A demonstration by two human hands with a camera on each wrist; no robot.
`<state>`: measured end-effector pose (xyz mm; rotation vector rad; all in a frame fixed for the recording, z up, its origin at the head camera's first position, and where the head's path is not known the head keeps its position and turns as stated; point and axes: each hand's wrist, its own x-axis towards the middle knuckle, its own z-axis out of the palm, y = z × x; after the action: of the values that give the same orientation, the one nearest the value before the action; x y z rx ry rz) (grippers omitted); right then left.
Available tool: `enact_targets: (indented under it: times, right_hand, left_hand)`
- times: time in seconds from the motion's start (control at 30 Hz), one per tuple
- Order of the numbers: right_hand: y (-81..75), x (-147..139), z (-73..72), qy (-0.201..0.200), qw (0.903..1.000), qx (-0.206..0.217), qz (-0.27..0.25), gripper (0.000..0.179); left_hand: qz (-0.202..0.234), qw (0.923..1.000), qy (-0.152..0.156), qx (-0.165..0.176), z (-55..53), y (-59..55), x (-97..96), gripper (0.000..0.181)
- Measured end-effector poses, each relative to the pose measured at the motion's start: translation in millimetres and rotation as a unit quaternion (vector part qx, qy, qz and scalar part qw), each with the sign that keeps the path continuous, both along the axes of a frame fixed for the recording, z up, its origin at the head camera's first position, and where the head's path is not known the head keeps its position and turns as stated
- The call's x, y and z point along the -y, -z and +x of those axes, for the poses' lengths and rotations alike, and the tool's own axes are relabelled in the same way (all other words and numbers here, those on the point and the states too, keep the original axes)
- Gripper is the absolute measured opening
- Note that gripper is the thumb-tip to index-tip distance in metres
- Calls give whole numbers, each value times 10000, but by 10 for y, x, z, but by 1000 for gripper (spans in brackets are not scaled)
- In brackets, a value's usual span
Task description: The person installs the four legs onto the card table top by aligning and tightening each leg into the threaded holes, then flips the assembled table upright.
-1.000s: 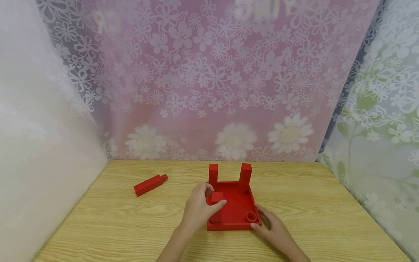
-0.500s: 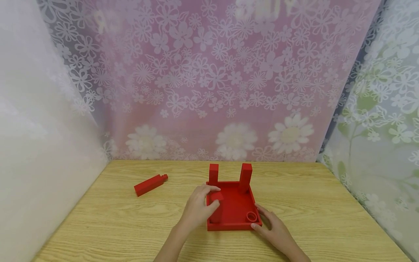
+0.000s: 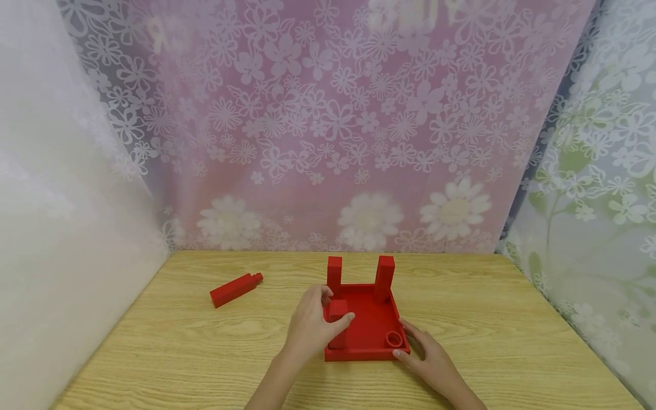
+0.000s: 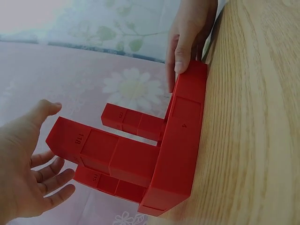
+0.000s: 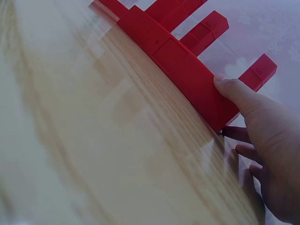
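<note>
A shallow red square tray (image 3: 366, 355) with raised sides lies on the table. Three square red posts stand up from its corners: a back left post (image 3: 334, 273), a back right post (image 3: 384, 276) and a front left post (image 4: 112, 150). Around the top of that front left post is my left hand (image 3: 310, 322), thumb and fingers spread apart on either side of it. The left wrist view shows space between the thumb and the post. My right hand (image 3: 433, 364) grips the tray's front right corner, thumb on the front wall and fingers along the right side.
A round red ring (image 3: 393, 339) sits in the tray's front right corner. Another red post (image 3: 236, 289), with a narrow stub at one end, lies on the wooden table (image 3: 179, 353) to the left. A flowered curtain (image 3: 328, 142) hangs behind.
My left thumb and fingers drew in over the front left post half a second ago and have since spread apart again. My right hand and the tray have stayed in place.
</note>
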<state>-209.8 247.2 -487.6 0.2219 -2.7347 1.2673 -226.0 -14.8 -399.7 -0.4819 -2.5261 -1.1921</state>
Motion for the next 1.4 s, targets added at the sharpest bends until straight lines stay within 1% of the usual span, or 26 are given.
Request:
enact_targets:
  times: [0.1,0.2,0.4,0.5,0.67,0.87,1.1,1.17,1.23,1.3,1.4]
  right_hand:
    - [3,-2,1,-4,10000,-28,23,68]
    - [5,-3,1,-3,10000,-34,29,68]
    - [11,-5,-5,3,10000,-22,27,68]
    - [14,-7,-5,3,10000,-27,29,68]
    - [11,-8,-2,-2,10000,-40,21,68]
    - [15,-9,-2,-26,10000,-95,-18,67]
    - [18,-9,-7,-52,9998,-212,-42,66]
    - [20,-11,-7,-38,9998,-192,-44,67]
    - [19,-11,-8,-33,9999,-133,-41,67]
    - [17,-11,-11,-21,10000,-55,-46,68]
    - [12,-8,-13,-7,10000,37,-1,69]
  left_hand:
    - [-26,9999,-114,55,-7,9,0,41]
    - [9,9999,-70,115,-10,9,9,40]
    - [140,9990,237,350,-14,-8,47,36]
    - [115,9983,374,437,-18,-17,71,34]
    - [120,9971,629,411,-25,-32,101,29]
    - [218,9943,965,405,-26,-45,107,30]
    - [314,9923,1126,412,-18,-48,82,32]
    - [258,9933,1075,351,-13,-47,72,31]
    - [132,9954,921,248,-4,-43,60,31]
    - [-46,9977,672,115,7,-36,47,34]
    - [-332,9992,182,-100,15,-25,22,40]
